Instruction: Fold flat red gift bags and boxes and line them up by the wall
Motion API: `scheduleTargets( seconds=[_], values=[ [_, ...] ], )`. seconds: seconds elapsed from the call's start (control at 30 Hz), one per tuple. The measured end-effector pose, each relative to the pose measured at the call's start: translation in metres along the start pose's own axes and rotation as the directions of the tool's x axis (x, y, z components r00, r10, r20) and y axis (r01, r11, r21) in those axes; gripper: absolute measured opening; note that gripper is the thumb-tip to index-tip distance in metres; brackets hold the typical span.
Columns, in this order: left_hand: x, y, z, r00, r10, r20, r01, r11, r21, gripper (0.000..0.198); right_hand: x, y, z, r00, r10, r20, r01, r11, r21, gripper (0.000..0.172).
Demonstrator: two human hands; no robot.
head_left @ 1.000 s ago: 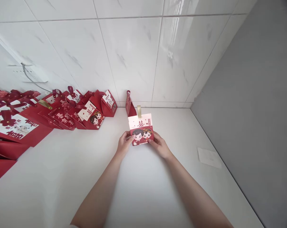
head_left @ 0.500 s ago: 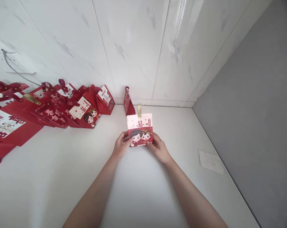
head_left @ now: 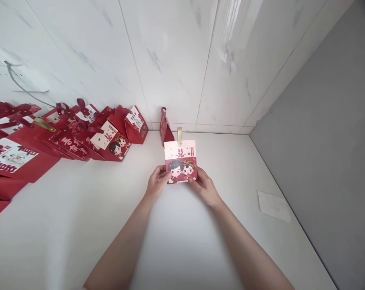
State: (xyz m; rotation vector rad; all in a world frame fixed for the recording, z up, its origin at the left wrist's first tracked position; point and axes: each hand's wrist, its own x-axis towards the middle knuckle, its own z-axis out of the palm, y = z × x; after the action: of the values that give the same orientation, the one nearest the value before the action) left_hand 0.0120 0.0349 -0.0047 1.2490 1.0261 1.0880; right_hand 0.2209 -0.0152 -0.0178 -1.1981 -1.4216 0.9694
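Note:
A red and cream gift box point(head_left: 181, 162) with a printed cartoon couple and a gold strap handle on top is held upright between both hands. My left hand point(head_left: 157, 183) grips its lower left side, the thumb over the front edge. At the lower right, my right hand point(head_left: 207, 188) is closed on it with the thumb on the printed front. The other fingers of both hands are partly hidden at the sides and behind. Just behind it a narrow red gift box point(head_left: 166, 129) with a dark red strap stands near the wall, its lower part covered.
Several red gift boxes point(head_left: 75, 141) crowd the left side of the white table point(head_left: 110, 201) along the tiled wall point(head_left: 170, 60). A flat white piece point(head_left: 273, 206) lies at the right, near a grey panel point(head_left: 327, 121). A grey cable point(head_left: 25, 90) runs down behind the boxes.
The view has shifted slightly, so everything appears a little further right. Both hands keep the same hold on the gift box, which is still upright.

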Motion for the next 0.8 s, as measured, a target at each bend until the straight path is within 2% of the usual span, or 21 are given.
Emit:
scheduleTargets(
  seconds=[0.13, 0.3, 0.4, 0.53, 0.8],
  values=[
    [0.0006, -0.003, -0.0014, 1.0, 0.018, 0.011, -0.018, 1.0, -0.011, 0.032, -0.0006, 0.0001, 0.0005, 1.0, -0.007, -0.008, 0.007, 1.0, -0.005, 0.045],
    [0.0008, -0.0018, -0.0036, 1.0, 0.003, -0.031, -0.004, 1.0, -0.024, 0.032, -0.0032, 0.0007, -0.0002, 1.0, 0.004, -0.027, -0.005, 0.999, -0.032, 0.049],
    [0.0002, -0.0004, -0.0032, 0.999, -0.015, -0.051, 0.013, 0.999, -0.052, 0.034, -0.0042, -0.0023, -0.0011, 0.999, -0.023, 0.024, 0.024, 0.998, -0.061, 0.056],
    [-0.0006, -0.002, -0.0024, 0.997, 0.014, -0.072, -0.015, 1.0, -0.01, 0.035, -0.004, -0.0069, -0.0023, 0.995, -0.053, 0.079, 0.054, 0.999, -0.007, 0.059],
    [0.0004, -0.0057, -0.0039, 0.997, 0.056, -0.054, -0.052, 0.996, 0.07, 0.032, -0.0036, -0.004, -0.0017, 0.998, -0.015, 0.061, 0.01, 0.998, 0.069, 0.054]
  ],
)
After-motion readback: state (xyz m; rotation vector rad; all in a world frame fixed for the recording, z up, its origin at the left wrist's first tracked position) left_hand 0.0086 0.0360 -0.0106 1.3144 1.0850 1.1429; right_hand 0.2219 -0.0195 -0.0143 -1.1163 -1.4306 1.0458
